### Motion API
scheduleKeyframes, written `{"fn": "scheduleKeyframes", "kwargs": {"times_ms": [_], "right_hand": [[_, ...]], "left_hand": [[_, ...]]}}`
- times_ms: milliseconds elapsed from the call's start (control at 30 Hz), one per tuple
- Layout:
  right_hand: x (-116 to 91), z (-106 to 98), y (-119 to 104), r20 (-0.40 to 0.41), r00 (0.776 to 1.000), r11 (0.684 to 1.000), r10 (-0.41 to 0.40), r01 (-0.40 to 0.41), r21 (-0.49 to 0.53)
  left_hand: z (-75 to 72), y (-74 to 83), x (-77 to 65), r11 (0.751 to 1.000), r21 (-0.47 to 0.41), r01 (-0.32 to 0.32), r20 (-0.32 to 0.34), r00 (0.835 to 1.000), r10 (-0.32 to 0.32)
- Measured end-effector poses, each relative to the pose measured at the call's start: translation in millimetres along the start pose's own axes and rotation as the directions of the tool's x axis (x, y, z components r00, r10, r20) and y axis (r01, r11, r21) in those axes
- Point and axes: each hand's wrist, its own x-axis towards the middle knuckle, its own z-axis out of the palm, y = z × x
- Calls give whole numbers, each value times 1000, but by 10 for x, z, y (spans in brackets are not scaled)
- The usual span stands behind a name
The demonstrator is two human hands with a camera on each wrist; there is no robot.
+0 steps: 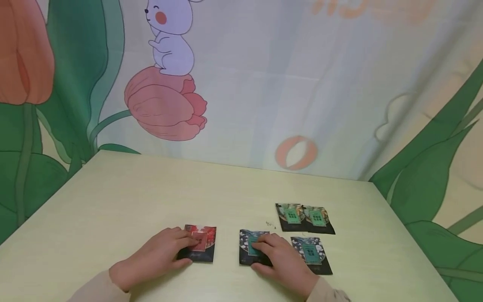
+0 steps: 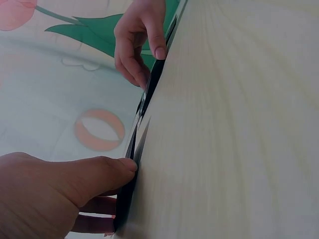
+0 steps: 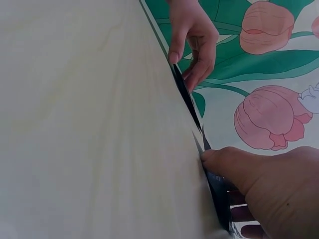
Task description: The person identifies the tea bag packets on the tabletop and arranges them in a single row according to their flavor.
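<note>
Two flat packets lie in front of my hands in the head view. My left hand holds a red-and-black packet, fingers over its printed face and thumb at its near left edge. To the right, my right hand grips a blue-and-black packet the same way, covering its right part. In the left wrist view, the thumb and fingers lie on either side of the dark red-and-black packet, seen edge-on. The right wrist view shows the blue-and-black packet edge-on between thumb and fingers.
Another blue-and-black packet lies just beyond my right hand's outer side. Two green-and-black packets overlap side by side farther back. Small dark marks dot the pale table. A printed curtain hangs along the back edge.
</note>
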Motion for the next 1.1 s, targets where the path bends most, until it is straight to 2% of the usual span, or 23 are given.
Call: {"fn": "scheduleKeyframes", "kwargs": {"times_ms": [267,1100], "right_hand": [[72,-4,-49,4,1000,999,-31,31,23],[314,57,-256,16,996,996,-89,89,28]], "left_hand": [[-13,-5,7,1000,-3,-6,-8,1000,6],[8,-7,14,999,-1,36,40,999,-36]]}}
